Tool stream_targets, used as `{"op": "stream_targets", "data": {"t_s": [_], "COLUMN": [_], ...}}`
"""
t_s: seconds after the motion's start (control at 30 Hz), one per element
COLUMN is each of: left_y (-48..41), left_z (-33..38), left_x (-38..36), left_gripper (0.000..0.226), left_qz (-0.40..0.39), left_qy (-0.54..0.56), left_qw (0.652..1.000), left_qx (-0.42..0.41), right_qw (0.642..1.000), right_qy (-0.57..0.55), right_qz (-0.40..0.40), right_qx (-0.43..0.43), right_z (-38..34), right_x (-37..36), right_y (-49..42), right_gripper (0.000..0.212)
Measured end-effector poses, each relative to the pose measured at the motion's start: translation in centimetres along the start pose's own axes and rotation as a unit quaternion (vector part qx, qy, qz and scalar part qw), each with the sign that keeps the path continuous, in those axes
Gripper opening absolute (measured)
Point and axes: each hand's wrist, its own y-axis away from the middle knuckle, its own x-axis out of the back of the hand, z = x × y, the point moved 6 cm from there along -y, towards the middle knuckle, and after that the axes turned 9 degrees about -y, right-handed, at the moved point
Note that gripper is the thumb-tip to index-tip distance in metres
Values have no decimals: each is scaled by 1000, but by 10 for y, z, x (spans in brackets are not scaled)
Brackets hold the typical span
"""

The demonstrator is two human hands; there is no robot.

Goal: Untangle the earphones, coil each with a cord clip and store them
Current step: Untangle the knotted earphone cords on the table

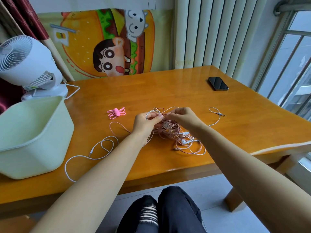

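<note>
A tangle of white, pink and dark earphone cords lies on the wooden table. My left hand pinches white loops at the top of the tangle. My right hand pinches strands right beside it, fingertips nearly meeting. A white cord trails left to a jack plug and loops toward the table's front edge. Another white cord end with a plug lies to the right. A coiled pink earphone held by a pink cord clip rests left of the hands.
A pale green plastic bin stands at the left front of the table. Behind it is a white desk fan. A dark phone lies at the far right. My knees are below the table's front edge.
</note>
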Motion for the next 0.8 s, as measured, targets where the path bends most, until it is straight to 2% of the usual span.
{"op": "stream_targets", "data": {"t_s": [0.13,0.23,0.4,0.57,0.8], "left_y": [3,4,3,3,8], "left_z": [0,1,5,4,5], "left_x": [-1,0,-2,2,-2], "left_gripper": [16,13,13,7,10], "left_qz": [-18,-8,-10,31,-20], "left_qy": [23,21,3,-26,-50], "left_qw": [999,1000,1000,999,998], "left_qx": [13,11,-10,-20,19], "right_qw": [1000,999,998,996,999], "right_qy": [5,42,64,79,-3], "right_qz": [3,-20,3,-35,-46], "right_qx": [-13,-20,2,10,-2], "right_z": [3,6,3,3,5], "right_x": [1,-2,-2,-15,-8], "right_y": [1,1,0,2,2], "right_gripper": [10,12,17,24,15]}}
